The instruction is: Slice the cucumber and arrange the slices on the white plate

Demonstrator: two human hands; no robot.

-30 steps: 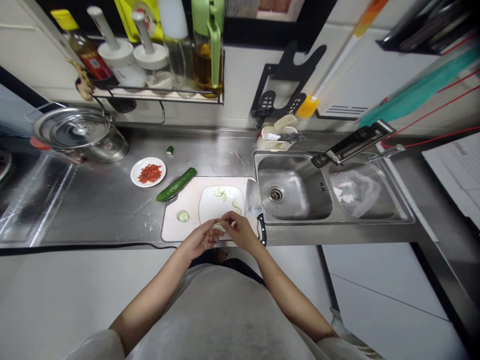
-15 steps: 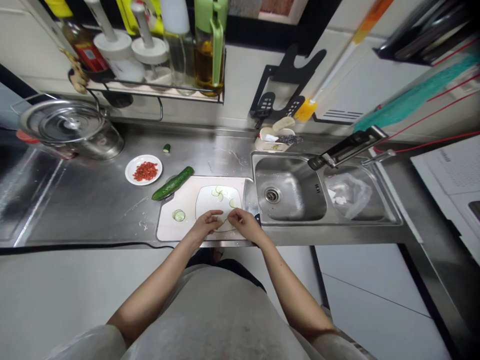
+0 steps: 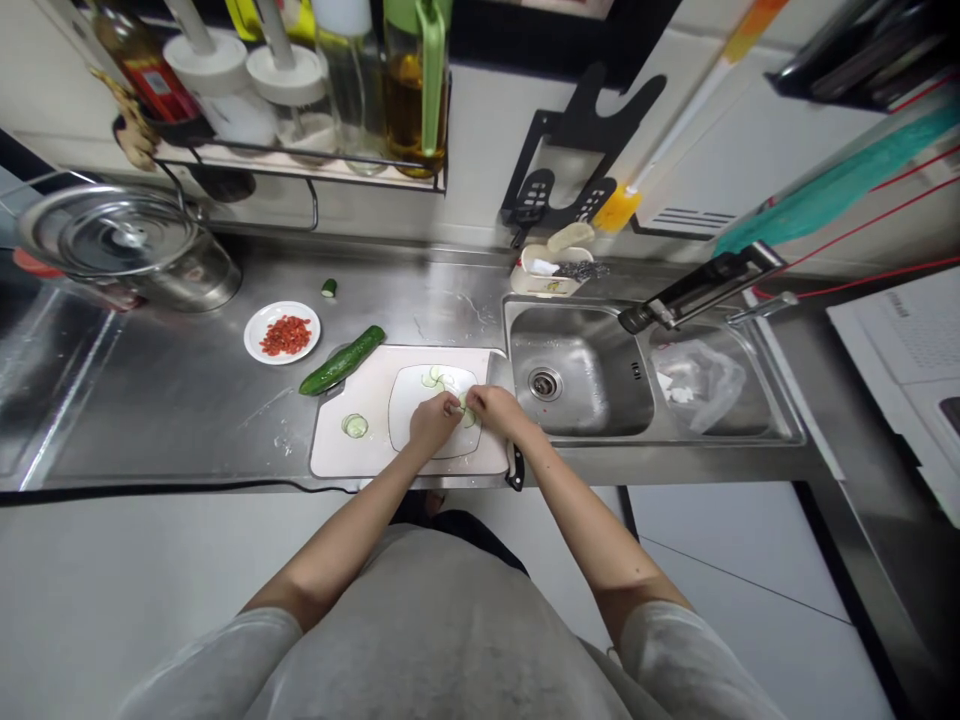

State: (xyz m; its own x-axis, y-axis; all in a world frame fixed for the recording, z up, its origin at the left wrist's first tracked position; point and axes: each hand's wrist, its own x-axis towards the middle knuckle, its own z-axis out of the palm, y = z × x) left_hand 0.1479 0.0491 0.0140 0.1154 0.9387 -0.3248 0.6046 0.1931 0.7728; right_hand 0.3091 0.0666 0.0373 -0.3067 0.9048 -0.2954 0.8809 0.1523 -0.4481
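My left hand point(image 3: 436, 422) and my right hand point(image 3: 495, 408) meet over the right side of a white, square plate point(image 3: 409, 415). The fingers of both are pinched at a thin, pale green cucumber slice, mostly hidden by the fingertips. More cucumber slices point(image 3: 433, 377) lie at the plate's far edge. The plate rests on a light cutting board point(image 3: 330, 450), where a small stack of cucumber slices point(image 3: 355, 426) sits at the left. A whole-looking cucumber point(image 3: 343, 362) lies across the board's far left corner. Partly under my right forearm, a knife point(image 3: 515, 468) shows its black handle.
Beyond the cucumber are a plate of red bits point(image 3: 283, 333) and a cucumber end point(image 3: 329, 288). A lidded steel pot point(image 3: 187, 270) stands at far left. The sink point(image 3: 577, 400) adjoins the board on the right. A bottle rack point(image 3: 300, 165) hangs above the counter.
Both hands have moved away from me and to the right, from the plate's near edge to its right side. My left fingers have closed from a looser spread into a pinch.
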